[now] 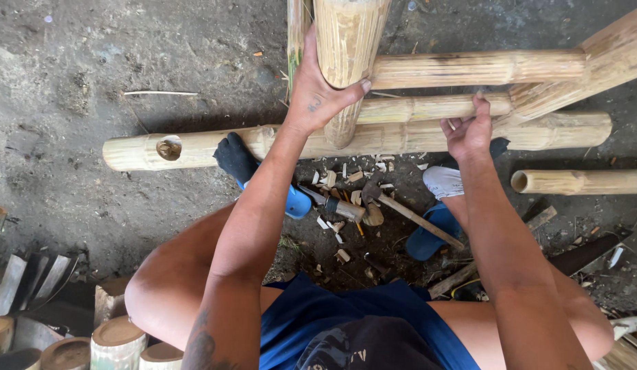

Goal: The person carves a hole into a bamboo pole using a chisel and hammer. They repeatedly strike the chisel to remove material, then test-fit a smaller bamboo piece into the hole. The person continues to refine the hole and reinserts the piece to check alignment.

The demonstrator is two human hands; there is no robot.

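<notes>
I see the left hand [317, 96] wrapped shut round the thick post [347, 48], just above the floor pole [373, 140]. Right hand [469, 130] pinches the thin rail [428, 107]. Bamboo: likely stiff, light, slick; grip near joints.

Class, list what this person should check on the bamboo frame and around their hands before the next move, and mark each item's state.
1. Left hand wrapped around the upright bamboo post: ok.
2. Right hand gripping the thin crosspiece: ok.
3. Black-socked foot braced on the long floor pole: ok.
4. Crosspiece fully seated in the post: cannot tell.
5. Hammer close by on the ground: ok.
6. Ground free of wood chips: not ok.
</notes>
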